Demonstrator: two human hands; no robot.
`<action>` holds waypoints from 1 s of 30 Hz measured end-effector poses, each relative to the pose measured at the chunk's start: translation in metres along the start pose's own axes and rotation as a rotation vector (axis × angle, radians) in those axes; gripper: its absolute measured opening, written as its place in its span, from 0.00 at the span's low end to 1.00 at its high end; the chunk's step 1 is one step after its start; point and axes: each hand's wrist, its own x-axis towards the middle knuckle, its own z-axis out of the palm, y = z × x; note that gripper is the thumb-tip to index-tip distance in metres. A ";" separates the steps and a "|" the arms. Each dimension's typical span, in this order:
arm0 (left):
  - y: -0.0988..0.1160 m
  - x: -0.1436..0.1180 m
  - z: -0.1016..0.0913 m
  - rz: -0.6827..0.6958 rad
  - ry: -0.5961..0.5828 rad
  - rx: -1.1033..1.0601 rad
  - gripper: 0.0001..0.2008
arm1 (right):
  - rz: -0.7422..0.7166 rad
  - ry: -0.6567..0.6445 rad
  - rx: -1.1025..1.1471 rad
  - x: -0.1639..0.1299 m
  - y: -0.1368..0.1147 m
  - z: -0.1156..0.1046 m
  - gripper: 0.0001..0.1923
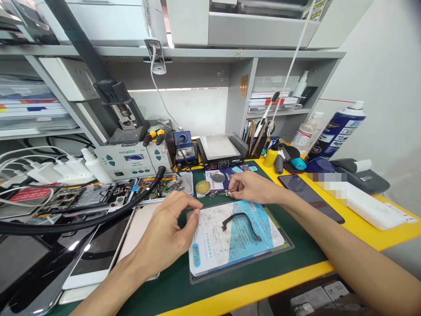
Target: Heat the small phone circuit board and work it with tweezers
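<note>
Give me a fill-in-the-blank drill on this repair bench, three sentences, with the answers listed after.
1. The right hand pinches a small metal part just above the top edge of the blue and white ______.
2. A curved black cable lies on the card, between the two ______.
3. The left hand rests at the card's left edge, over the ______ mat.

Missing words: card; hands; green
</note>
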 end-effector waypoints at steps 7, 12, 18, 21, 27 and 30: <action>0.000 -0.001 0.001 0.015 0.000 0.011 0.07 | -0.019 0.075 0.039 -0.006 -0.006 -0.001 0.05; 0.000 0.000 0.001 0.018 -0.005 0.014 0.07 | -0.026 0.109 0.121 -0.005 0.000 0.002 0.05; 0.001 0.000 0.001 -0.004 -0.012 0.009 0.08 | -0.034 0.117 0.294 0.000 0.010 0.005 0.06; 0.003 0.000 0.001 0.006 0.007 0.003 0.09 | -0.044 0.109 0.438 -0.001 0.006 0.003 0.08; 0.008 0.000 0.005 0.005 0.036 -0.019 0.08 | -0.082 0.031 0.624 -0.011 -0.021 -0.001 0.11; 0.011 0.001 0.009 0.010 0.026 -0.060 0.08 | -0.124 -0.020 0.649 -0.018 -0.035 0.002 0.09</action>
